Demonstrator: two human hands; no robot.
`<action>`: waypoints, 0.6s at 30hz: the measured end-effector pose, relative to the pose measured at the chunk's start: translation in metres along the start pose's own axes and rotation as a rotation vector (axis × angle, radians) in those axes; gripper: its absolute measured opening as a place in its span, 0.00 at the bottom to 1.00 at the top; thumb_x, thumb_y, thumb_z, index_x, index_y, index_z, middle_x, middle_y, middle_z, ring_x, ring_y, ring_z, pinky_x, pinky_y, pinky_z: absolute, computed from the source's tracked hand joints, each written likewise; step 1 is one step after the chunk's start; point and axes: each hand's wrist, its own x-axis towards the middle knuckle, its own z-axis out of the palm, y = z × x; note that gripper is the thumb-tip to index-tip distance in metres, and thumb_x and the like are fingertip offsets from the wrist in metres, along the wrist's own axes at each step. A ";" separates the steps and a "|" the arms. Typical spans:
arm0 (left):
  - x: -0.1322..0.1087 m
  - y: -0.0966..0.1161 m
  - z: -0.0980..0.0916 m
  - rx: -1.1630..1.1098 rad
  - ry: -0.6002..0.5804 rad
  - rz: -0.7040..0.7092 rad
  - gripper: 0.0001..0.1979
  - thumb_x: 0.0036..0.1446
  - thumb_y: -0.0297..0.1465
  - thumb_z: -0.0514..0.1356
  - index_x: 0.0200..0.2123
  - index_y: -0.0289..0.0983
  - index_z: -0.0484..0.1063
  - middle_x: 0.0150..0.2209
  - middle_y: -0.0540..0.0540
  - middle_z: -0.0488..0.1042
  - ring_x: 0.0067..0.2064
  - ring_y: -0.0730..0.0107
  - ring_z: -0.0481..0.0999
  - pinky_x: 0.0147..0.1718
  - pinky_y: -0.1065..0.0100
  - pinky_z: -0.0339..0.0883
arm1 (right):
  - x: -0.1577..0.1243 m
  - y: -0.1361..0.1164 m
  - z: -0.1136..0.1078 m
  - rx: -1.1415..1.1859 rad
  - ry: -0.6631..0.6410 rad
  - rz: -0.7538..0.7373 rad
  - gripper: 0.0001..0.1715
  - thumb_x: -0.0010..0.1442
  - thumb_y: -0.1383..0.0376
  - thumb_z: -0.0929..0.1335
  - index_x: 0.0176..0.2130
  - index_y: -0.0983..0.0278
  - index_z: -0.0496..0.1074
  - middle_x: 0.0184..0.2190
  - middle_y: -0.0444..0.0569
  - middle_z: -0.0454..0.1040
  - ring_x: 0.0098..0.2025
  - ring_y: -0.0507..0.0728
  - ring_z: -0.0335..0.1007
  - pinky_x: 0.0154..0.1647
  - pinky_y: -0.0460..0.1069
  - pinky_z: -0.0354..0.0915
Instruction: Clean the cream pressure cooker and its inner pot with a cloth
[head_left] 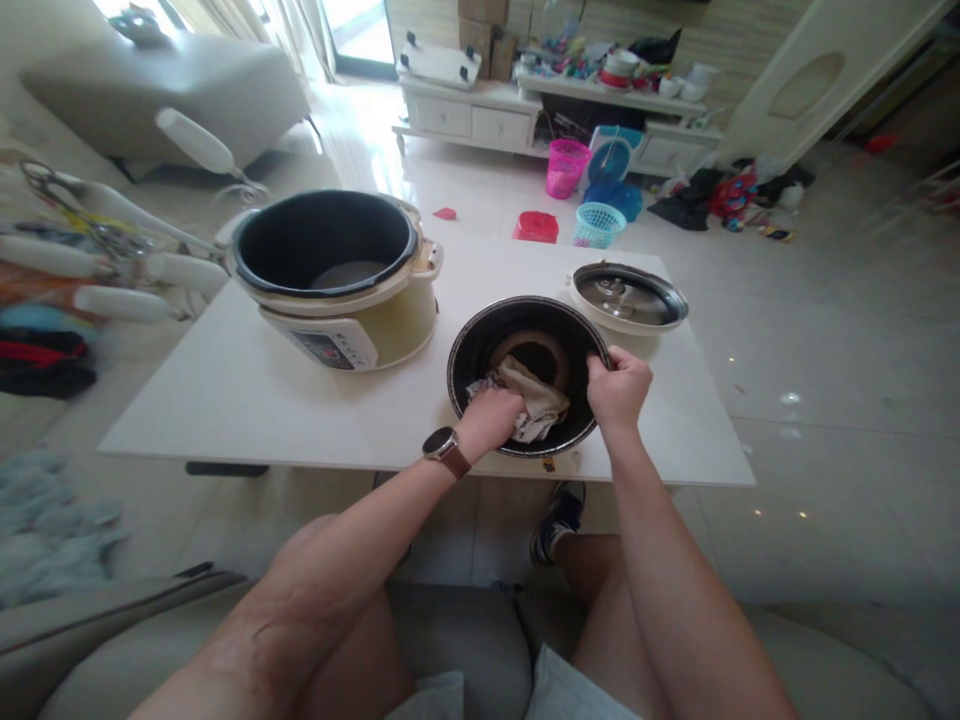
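Observation:
A black round inner pot (480, 345) sits on the white table (247, 400) near its front edge. My left hand (489, 420), with a watch on the wrist, is closed on a beige cloth (534, 400) pressed inside the pot. My right hand (619, 388) grips the pot's right rim. To the left stands a cream electric cooker (360, 320), open on top with a dark inner liner. A round metal-faced lid (628, 297) lies flat behind the pot at the right.
A drying rack with white handles and scissors (97, 260) juts in at the left. Pink, red and blue plastic baskets (568, 168) stand on the tiled floor beyond the table. A white cabinet (480, 115) lines the back wall. My knees are below the table edge.

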 end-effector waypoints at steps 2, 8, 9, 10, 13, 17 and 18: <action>0.002 -0.003 0.002 -0.061 0.019 0.018 0.23 0.59 0.17 0.59 0.52 0.41 0.84 0.53 0.38 0.83 0.58 0.56 0.81 0.62 0.59 0.70 | -0.002 0.000 0.002 0.023 0.026 -0.007 0.25 0.57 0.63 0.69 0.19 0.59 0.51 0.18 0.36 0.47 0.24 0.50 0.44 0.29 0.50 0.44; 0.001 0.007 0.001 -0.547 0.099 0.025 0.28 0.60 0.18 0.56 0.57 0.46 0.82 0.57 0.47 0.83 0.61 0.59 0.80 0.61 0.62 0.71 | -0.006 0.005 0.008 0.067 0.071 0.021 0.27 0.57 0.63 0.69 0.19 0.58 0.49 0.18 0.36 0.46 0.25 0.50 0.43 0.29 0.50 0.43; 0.000 0.008 -0.001 -0.617 0.106 0.061 0.27 0.61 0.19 0.56 0.57 0.45 0.83 0.56 0.47 0.83 0.60 0.59 0.81 0.61 0.63 0.71 | -0.007 0.006 0.009 0.075 0.078 0.032 0.27 0.57 0.63 0.69 0.19 0.58 0.49 0.18 0.36 0.46 0.25 0.50 0.43 0.29 0.50 0.43; -0.002 0.009 -0.003 -0.663 0.107 0.108 0.25 0.61 0.20 0.56 0.55 0.44 0.83 0.56 0.47 0.83 0.60 0.59 0.81 0.60 0.63 0.71 | -0.007 0.007 0.010 0.082 0.086 0.045 0.27 0.57 0.63 0.69 0.19 0.58 0.49 0.18 0.36 0.46 0.25 0.50 0.43 0.29 0.50 0.44; -0.005 0.002 -0.011 -0.625 0.091 0.207 0.24 0.57 0.18 0.58 0.49 0.44 0.87 0.57 0.47 0.83 0.60 0.60 0.81 0.61 0.65 0.70 | -0.007 0.009 0.014 0.104 0.109 0.099 0.27 0.57 0.63 0.69 0.19 0.57 0.48 0.18 0.36 0.45 0.25 0.50 0.43 0.29 0.50 0.44; -0.006 -0.015 -0.016 -0.322 0.019 0.156 0.28 0.52 0.14 0.57 0.45 0.46 0.88 0.58 0.47 0.82 0.59 0.59 0.81 0.60 0.65 0.70 | -0.007 0.007 0.016 0.116 0.124 0.117 0.27 0.56 0.63 0.69 0.19 0.57 0.47 0.18 0.36 0.44 0.25 0.50 0.42 0.28 0.50 0.43; -0.005 -0.017 -0.015 -0.251 -0.002 0.130 0.28 0.52 0.14 0.57 0.45 0.47 0.88 0.58 0.46 0.82 0.59 0.59 0.81 0.59 0.64 0.71 | -0.007 0.006 0.015 0.111 0.117 0.104 0.27 0.56 0.63 0.69 0.19 0.58 0.47 0.18 0.36 0.44 0.25 0.49 0.42 0.28 0.50 0.43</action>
